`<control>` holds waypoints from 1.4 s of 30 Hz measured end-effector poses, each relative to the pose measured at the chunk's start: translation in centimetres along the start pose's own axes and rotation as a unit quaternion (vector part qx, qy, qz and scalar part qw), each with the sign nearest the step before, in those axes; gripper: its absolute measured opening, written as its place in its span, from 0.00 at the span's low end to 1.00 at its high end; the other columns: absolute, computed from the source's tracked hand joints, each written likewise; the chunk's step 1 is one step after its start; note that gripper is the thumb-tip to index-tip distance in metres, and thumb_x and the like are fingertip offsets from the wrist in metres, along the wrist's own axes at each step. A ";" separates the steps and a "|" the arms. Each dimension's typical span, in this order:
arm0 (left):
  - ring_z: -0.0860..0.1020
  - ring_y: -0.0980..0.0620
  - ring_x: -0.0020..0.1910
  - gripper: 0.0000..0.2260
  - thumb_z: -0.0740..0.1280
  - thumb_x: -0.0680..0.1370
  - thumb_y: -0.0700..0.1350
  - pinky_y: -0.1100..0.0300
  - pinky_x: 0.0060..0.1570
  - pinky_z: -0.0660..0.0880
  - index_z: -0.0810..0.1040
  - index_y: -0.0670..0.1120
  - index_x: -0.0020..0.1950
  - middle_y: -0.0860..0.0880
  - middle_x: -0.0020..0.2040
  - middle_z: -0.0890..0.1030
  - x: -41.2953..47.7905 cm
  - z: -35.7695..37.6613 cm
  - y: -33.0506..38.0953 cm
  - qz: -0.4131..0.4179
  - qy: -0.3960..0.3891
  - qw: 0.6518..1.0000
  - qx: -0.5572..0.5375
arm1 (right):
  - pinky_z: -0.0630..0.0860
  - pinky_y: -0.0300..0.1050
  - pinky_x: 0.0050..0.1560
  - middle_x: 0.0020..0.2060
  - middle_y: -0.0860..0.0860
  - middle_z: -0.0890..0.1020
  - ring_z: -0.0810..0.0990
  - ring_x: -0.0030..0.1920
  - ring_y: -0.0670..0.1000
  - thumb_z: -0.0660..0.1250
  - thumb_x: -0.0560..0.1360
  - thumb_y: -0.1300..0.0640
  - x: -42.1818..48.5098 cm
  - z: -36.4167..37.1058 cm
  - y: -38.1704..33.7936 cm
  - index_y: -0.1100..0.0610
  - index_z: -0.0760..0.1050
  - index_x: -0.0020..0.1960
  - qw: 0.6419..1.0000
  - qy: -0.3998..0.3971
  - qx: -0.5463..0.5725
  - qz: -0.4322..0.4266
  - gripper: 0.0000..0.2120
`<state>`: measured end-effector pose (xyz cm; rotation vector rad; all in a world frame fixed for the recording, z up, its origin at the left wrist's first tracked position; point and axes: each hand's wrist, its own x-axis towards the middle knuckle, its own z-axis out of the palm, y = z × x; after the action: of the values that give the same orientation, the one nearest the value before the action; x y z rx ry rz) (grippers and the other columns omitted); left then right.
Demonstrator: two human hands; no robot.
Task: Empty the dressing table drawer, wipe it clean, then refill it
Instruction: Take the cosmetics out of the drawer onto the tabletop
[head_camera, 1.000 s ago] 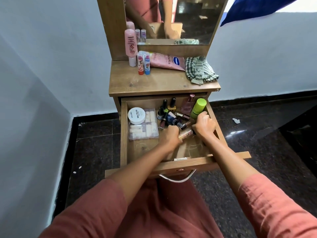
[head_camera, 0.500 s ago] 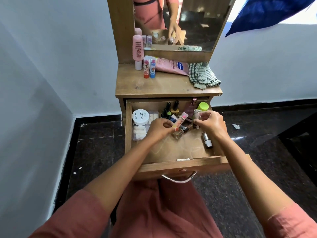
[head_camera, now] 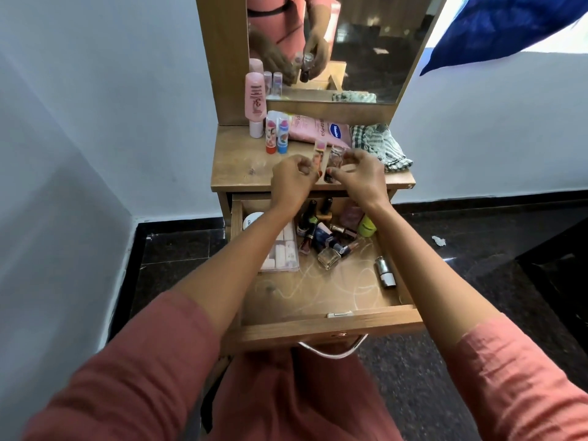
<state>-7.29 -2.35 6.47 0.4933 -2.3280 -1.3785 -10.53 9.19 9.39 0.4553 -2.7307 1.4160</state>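
Observation:
The wooden drawer (head_camera: 331, 326) is pulled out below the dressing table top (head_camera: 241, 173). Both hands are raised over the table top. My left hand (head_camera: 291, 179) pinches a pink lip balm stick (head_camera: 319, 154), held upright. My right hand (head_camera: 358, 175) grips a small clear bottle with a dark cap (head_camera: 333, 163). Inside the drawer lie several nail polish bottles (head_camera: 321, 230), a square glass bottle (head_camera: 328, 257), a green cap (head_camera: 367, 226), a silver tube (head_camera: 385, 271), a white jar (head_camera: 253, 219) and a clear box of pale pads (head_camera: 283, 253).
On the table top stand a pink tube (head_camera: 255, 101), two lip balm sticks (head_camera: 276, 135), a flat pink lotion tube (head_camera: 321, 128) and a checked cloth (head_camera: 380, 146). A mirror (head_camera: 343, 43) rises behind. White walls close in at left; dark tiled floor (head_camera: 477, 265) at right.
Both hands have lifted out of the drawer with the lip balm and the small bottle, moving up and back over the table top. The silver tube now lies at the drawer's right side.

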 end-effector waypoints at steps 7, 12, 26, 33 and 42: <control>0.79 0.52 0.43 0.06 0.68 0.74 0.38 0.63 0.43 0.74 0.79 0.40 0.50 0.45 0.44 0.82 3.3 0.9 -0.1 -0.036 0.073 0.997 0.019 | 0.71 0.38 0.49 0.50 0.57 0.82 0.76 0.46 0.47 0.70 0.71 0.62 3.9 2.5 -0.3 0.64 0.77 0.53 1.000 -0.007 -0.019 -0.013 0.11; 0.81 0.49 0.48 0.08 0.68 0.74 0.38 0.59 0.48 0.77 0.79 0.40 0.52 0.43 0.48 0.83 4.0 1.7 -0.5 -0.051 0.102 0.993 0.011 | 0.68 0.31 0.43 0.50 0.58 0.81 0.78 0.48 0.50 0.69 0.72 0.63 5.4 3.8 0.1 0.66 0.75 0.54 1.000 0.006 -0.016 -0.022 0.12; 0.80 0.49 0.50 0.09 0.67 0.74 0.38 0.60 0.49 0.77 0.78 0.40 0.55 0.44 0.52 0.82 4.5 2.1 -0.9 -0.040 0.133 0.990 0.020 | 0.66 0.30 0.37 0.42 0.52 0.77 0.74 0.44 0.47 0.73 0.67 0.61 8.5 4.4 1.2 0.62 0.80 0.48 0.996 0.015 -0.062 -0.057 0.11; 0.79 0.49 0.51 0.09 0.66 0.75 0.36 0.62 0.49 0.75 0.77 0.40 0.55 0.44 0.52 0.80 4.5 2.1 -1.3 -0.032 0.151 0.988 0.023 | 0.67 0.22 0.33 0.44 0.55 0.79 0.75 0.43 0.47 0.71 0.68 0.64 8.9 5.1 0.3 0.66 0.77 0.53 0.997 -0.020 -0.041 -0.064 0.14; 0.78 0.47 0.51 0.10 0.66 0.73 0.34 0.53 0.52 0.77 0.74 0.39 0.54 0.43 0.53 0.77 4.9 2.6 -2.0 -0.029 0.186 0.982 0.002 | 0.70 0.26 0.35 0.48 0.60 0.82 0.75 0.43 0.47 0.71 0.68 0.65 9.0 6.1 0.7 0.67 0.78 0.52 0.998 -0.016 -0.021 -0.055 0.13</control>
<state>-12.61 -3.71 4.32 0.7554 -2.0270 -1.1861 -18.70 2.51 6.72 0.6213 -2.7067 1.3342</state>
